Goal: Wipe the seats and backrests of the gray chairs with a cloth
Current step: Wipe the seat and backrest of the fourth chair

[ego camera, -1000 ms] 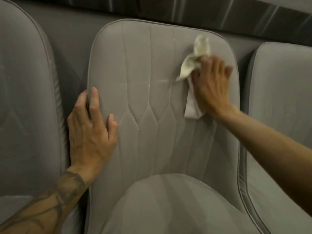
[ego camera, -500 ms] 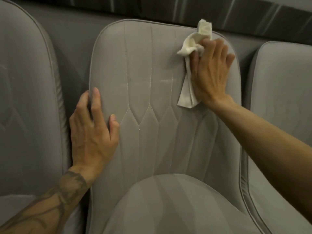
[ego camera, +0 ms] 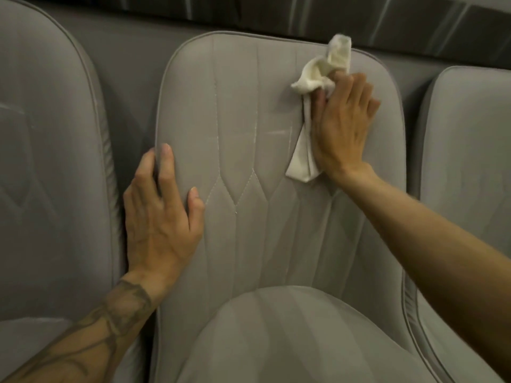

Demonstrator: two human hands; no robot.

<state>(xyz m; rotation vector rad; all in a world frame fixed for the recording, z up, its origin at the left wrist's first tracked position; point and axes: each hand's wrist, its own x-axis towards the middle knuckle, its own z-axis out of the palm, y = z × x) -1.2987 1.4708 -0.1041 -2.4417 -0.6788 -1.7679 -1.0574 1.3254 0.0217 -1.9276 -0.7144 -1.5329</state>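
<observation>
The middle gray chair's quilted backrest point(ego camera: 249, 134) fills the centre, with its seat point(ego camera: 290, 335) below. A crumpled white cloth point(ego camera: 320, 76) lies against the upper right of the backrest, one end hanging down to about mid-height. My right hand point(ego camera: 343, 128) presses the cloth flat against the backrest with straight fingers pointing up. My left hand point(ego camera: 160, 214) rests on the backrest's left edge, fingers wrapped slightly round the rim, thumb on the front face.
A second gray chair point(ego camera: 49, 161) stands close on the left and a third point(ego camera: 467, 161) close on the right, with narrow gaps between them. Behind the backrests runs a gray padded wall point(ego camera: 132, 51) below a dark striped band point(ego camera: 304, 12).
My right hand has slid the cloth up the backrest's right side toward the top edge and now sits slightly lower again. My left hand has kept its place on the left rim.
</observation>
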